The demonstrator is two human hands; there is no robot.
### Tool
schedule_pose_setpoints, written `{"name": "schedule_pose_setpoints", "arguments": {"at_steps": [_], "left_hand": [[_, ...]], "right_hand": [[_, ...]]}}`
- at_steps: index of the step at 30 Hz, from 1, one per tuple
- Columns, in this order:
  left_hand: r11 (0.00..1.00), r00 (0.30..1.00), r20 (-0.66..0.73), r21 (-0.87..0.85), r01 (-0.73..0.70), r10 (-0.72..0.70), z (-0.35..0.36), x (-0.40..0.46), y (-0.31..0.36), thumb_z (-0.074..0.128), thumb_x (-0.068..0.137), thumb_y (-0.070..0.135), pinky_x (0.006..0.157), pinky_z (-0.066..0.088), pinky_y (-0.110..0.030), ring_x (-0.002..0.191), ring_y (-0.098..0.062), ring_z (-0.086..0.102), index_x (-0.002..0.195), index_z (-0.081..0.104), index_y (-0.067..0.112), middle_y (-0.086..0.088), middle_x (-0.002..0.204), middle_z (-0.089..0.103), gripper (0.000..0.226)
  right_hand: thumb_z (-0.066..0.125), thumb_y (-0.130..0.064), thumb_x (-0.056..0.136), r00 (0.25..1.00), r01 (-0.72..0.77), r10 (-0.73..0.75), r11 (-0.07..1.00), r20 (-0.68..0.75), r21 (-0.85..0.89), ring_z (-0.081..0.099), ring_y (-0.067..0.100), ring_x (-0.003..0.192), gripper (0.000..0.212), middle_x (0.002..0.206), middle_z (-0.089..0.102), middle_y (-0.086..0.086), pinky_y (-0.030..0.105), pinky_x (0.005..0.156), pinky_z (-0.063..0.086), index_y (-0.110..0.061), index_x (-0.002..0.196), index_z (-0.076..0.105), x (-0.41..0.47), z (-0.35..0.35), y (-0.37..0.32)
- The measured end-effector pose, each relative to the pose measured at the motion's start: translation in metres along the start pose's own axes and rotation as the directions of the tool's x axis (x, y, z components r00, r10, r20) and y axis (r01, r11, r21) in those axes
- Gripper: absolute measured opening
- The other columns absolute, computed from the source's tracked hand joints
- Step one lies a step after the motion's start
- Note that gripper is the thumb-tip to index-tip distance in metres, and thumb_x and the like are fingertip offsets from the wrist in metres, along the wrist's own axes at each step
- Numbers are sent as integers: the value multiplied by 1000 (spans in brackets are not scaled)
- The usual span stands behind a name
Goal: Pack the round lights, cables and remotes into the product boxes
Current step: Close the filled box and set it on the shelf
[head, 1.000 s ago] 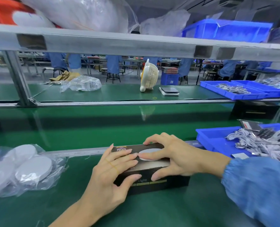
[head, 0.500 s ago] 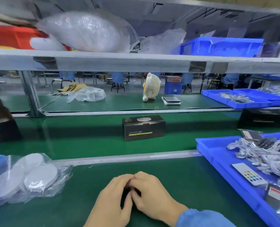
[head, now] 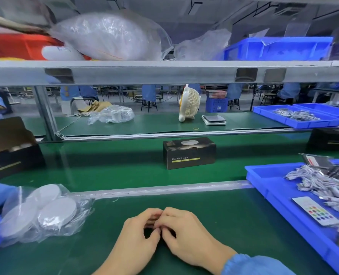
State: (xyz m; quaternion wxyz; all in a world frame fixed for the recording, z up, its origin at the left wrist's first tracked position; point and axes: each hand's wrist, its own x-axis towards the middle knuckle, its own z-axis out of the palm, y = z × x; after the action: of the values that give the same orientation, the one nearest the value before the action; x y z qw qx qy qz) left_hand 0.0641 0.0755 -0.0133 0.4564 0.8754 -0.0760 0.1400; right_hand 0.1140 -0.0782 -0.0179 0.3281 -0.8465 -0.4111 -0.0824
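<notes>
The left hand (head: 134, 238) and right hand (head: 186, 233) rest together on the green mat (head: 224, 225), fingers curled and touching (nothing visibly held). A closed black box (head: 189, 153) stands on the belt (head: 105, 165) beyond. Bagged lights (head: 45, 211) lie left; a blue tray (head: 279, 195) with cables (head: 323, 183) and a remote (head: 315, 211) sits right.

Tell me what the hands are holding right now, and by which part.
Cannot tell. The left hand and right hand are curled together fingertip to fingertip; anything between them is hidden.
</notes>
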Motion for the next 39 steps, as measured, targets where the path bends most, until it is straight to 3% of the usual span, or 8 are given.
{"name": "schedule_pose_setpoints", "arguments": {"at_steps": [39], "left_hand": [[1000, 1000, 12, 3, -26, 26, 1, -2, -1, 61, 84, -6, 84, 45, -5, 96, 6, 65, 103, 64, 35, 33, 98, 68, 45]], "right_hand": [[48, -16, 89, 1000, -15, 16, 998, 17, -54, 58, 19, 89, 25, 101, 61, -2, 36, 84, 48, -17, 101, 70, -1, -2, -4]]}}
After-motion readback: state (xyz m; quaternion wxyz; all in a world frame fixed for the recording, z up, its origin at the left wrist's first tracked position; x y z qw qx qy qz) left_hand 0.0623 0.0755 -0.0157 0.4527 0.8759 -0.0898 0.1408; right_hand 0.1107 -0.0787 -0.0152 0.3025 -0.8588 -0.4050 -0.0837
